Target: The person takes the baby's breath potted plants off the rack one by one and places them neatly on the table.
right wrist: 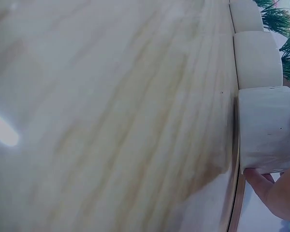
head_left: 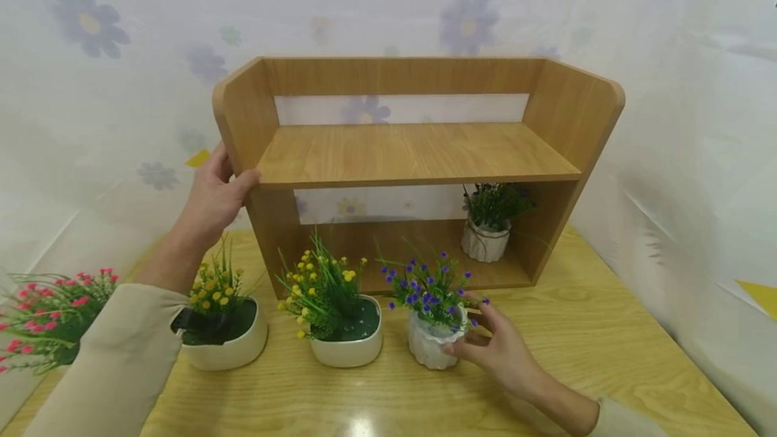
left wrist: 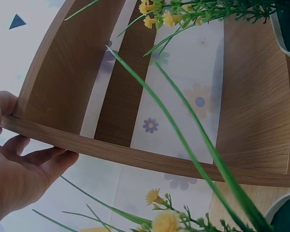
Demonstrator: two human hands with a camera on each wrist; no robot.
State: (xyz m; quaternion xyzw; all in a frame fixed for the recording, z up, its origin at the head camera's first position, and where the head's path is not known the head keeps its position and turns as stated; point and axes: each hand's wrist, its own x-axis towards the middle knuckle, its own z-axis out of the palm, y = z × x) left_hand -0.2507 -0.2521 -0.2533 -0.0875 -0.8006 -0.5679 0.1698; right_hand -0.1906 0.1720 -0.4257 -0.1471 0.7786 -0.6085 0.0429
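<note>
A two-tier wooden shelf (head_left: 419, 154) stands upright on the table. My left hand (head_left: 214, 197) grips its left side panel, with the thumb at the front end of the middle board; in the left wrist view the fingers (left wrist: 43, 157) of that hand lie along the panel's outer side. In front of the shelf, my right hand (head_left: 500, 349) holds a white ribbed flowerpot (head_left: 427, 346) with purple flowers (head_left: 427, 288) by its right side. Seen from the right wrist, the pot (right wrist: 267, 128) rests on the tabletop, with thumb and fingers partly out of frame.
A white pot (head_left: 484, 245) with a dark green plant stands on the lower tier at the right. Two cream planters with yellow flowers, one in the middle (head_left: 349, 353) and one at left (head_left: 233, 353), stand on the table (head_left: 625, 349). Pink flowers (head_left: 54, 315) are at far left.
</note>
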